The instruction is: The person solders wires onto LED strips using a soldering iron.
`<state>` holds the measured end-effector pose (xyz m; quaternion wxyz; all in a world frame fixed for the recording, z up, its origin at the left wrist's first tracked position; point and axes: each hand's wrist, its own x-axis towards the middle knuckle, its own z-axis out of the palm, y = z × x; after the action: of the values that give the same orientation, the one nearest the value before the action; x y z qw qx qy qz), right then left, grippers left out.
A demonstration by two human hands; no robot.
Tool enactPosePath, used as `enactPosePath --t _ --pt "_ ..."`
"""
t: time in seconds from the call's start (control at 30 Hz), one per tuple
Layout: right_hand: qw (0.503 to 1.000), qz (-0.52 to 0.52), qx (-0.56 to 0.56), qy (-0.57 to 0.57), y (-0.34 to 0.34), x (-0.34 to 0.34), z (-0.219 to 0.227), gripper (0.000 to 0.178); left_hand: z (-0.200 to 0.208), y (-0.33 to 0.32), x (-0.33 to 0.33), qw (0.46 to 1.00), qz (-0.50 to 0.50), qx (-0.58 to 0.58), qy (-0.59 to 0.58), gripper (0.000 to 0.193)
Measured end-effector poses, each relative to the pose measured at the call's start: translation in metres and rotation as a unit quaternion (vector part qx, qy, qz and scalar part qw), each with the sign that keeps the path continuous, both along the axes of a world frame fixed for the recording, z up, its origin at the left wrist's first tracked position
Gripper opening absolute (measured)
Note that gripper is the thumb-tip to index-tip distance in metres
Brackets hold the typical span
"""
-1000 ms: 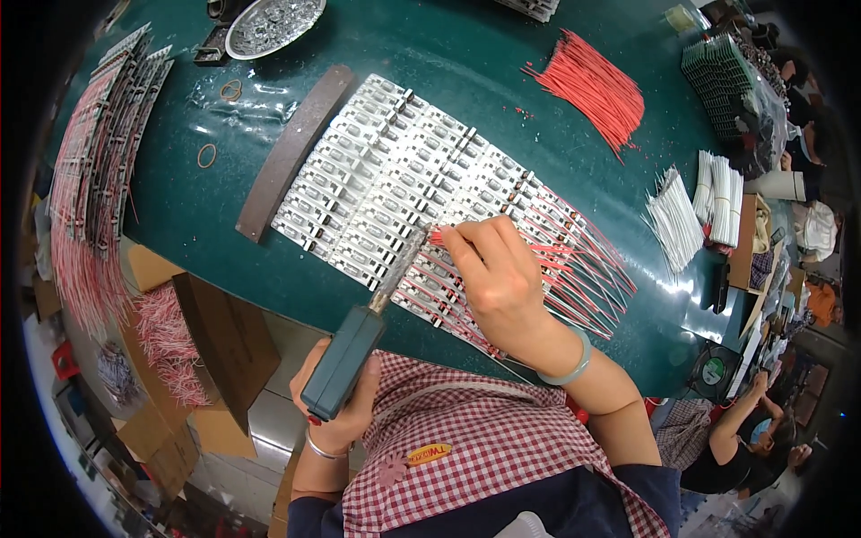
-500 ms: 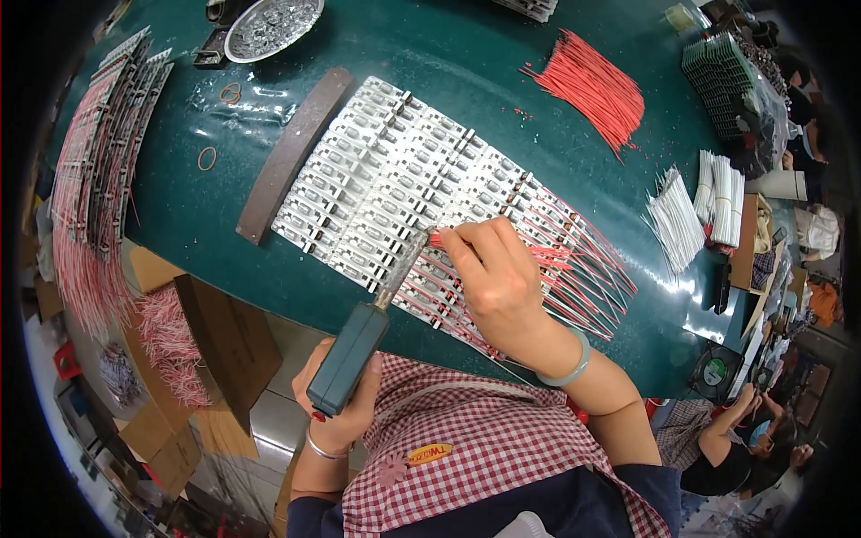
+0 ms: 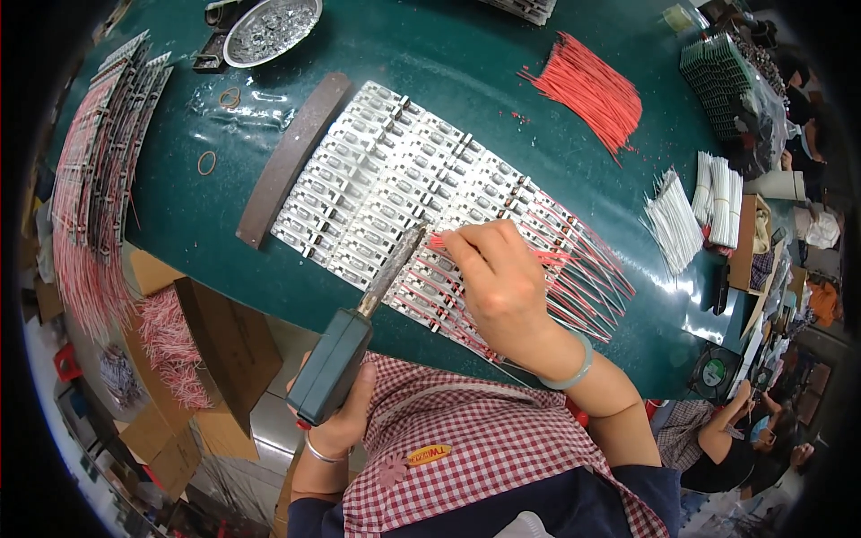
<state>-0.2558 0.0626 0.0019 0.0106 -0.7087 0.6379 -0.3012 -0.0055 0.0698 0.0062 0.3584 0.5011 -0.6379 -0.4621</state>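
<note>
My left hand (image 3: 345, 414) is wrapped round the dark green handle of a soldering gun (image 3: 332, 363). Its long, stained metal tip reaches up over the white circuit boards (image 3: 377, 193), ending near my right fingers. These boards lie side by side in a slanted panel, with small parts along each strip. My right hand (image 3: 502, 273) is closed in a pinch on a bunch of red wires (image 3: 437, 241) above the boards. Thin red and white wires (image 3: 596, 278) fan out from the right-hand boards. My palm hides part of the panel there.
A brown bar (image 3: 294, 161) lies along the panel's left edge. Loose red wires (image 3: 587, 94) and white wires (image 3: 674, 220) lie to the right. A metal bowl (image 3: 272, 31) stands at the far left. Wired boards (image 3: 103, 170) are stacked left, above an open carton (image 3: 224, 350). Another person sits at right.
The soldering gun has moved down and left, and its tip has drawn slightly away from my right fingers. My right hand stays almost in place with the red wires.
</note>
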Motion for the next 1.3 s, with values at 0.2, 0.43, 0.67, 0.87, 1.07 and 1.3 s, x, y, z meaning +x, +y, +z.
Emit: enactPosePath --t 0.2,0.43,0.67,0.87,1.07,1.3 --pt "1.000 -0.018 -0.002 0.001 -0.001 -0.007 0.000 0.035 0.001 -0.004 -0.007 1.000 0.001 -0.009 -0.014 0.024" --pt "1.000 -0.016 -0.008 0.008 -0.003 -0.006 -0.006 0.035 0.003 -0.011 -0.013 0.999 -0.036 -0.018 -0.027 0.022" --pt "0.999 -0.019 -0.002 0.027 -0.003 -0.005 -0.003 0.032 0.006 -0.011 -0.014 0.997 -0.050 0.009 -0.061 0.020" --pt "0.999 -0.022 -0.003 0.036 -0.004 -0.002 -0.004 0.031 0.003 -0.012 -0.014 0.997 -0.052 -0.003 -0.050 0.022" --pt "0.999 -0.023 0.001 0.033 -0.004 -0.002 -0.002 0.031 0.009 -0.005 -0.009 0.999 -0.003 0.038 -0.027 0.023" --pt "1.000 -0.026 -0.004 0.015 -0.003 -0.006 -0.002 0.033 0.015 -0.012 -0.015 1.000 -0.024 0.003 -0.017 0.025"
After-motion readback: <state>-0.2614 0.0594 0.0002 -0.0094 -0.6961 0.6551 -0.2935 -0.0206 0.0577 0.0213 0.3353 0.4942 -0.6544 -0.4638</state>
